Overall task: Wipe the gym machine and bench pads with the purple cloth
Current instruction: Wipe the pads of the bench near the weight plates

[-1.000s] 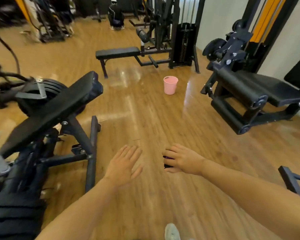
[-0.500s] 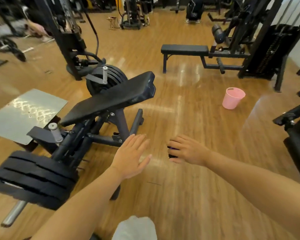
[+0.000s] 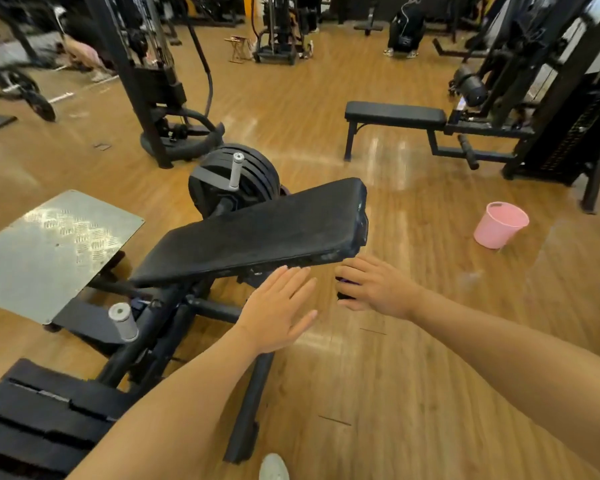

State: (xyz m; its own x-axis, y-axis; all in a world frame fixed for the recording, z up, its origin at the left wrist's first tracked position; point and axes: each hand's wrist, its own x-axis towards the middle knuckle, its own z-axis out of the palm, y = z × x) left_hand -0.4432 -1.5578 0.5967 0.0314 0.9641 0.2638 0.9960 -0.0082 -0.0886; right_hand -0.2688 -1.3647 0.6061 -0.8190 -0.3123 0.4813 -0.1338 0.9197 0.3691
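A tilted black machine pad [image 3: 257,230] slopes up to the right in the middle of the view. My left hand [image 3: 278,308] is flat with straight fingers, just below the pad's near edge and not touching it. My right hand [image 3: 374,289] hovers beside the pad's right corner, its fingers curled round a dark purple cloth [image 3: 343,289], of which only a small part shows. A flat black bench [image 3: 395,114] stands further back on the right.
Black weight plates [image 3: 236,181] sit behind the pad and a metal footplate [image 3: 52,244] lies left. More plates [image 3: 42,420] are at bottom left. A pink bucket [image 3: 499,225] stands on the wooden floor at right. People and machines fill the back.
The view has swung left and closer to the tilted pad. Both hands have come up to its near edge; the right hand still holds the cloth.
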